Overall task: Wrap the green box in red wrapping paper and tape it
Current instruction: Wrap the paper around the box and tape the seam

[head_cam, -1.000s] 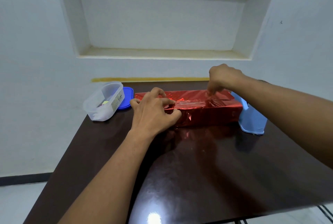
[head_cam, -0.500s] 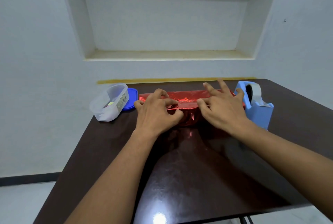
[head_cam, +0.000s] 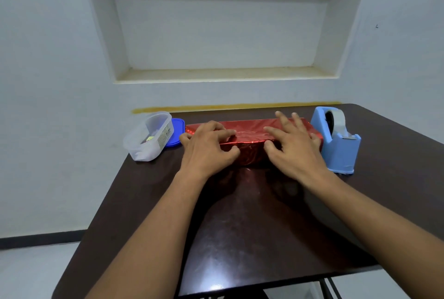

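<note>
The box lies at the far middle of the dark table (head_cam: 240, 226), fully covered in shiny red wrapping paper (head_cam: 249, 130); no green shows. My left hand (head_cam: 209, 147) grips its left part, fingers curled over the top and thumb on the front face. My right hand (head_cam: 293, 144) lies flat on the right part, fingers straight and spread, pressing a strip of clear tape along the top seam. A blue tape dispenser (head_cam: 338, 142) with a clear roll stands just right of the box.
A clear plastic tub (head_cam: 149, 137) with small items inside sits to the left, its blue lid (head_cam: 176, 135) beside it. A white wall with a recessed niche (head_cam: 221, 34) rises behind the table. The table's near edge is below my forearms.
My right hand came down from a raised pinch above the box's right end and flattened on top. It has since slid slightly right along the seam. The left hand stayed put.
</note>
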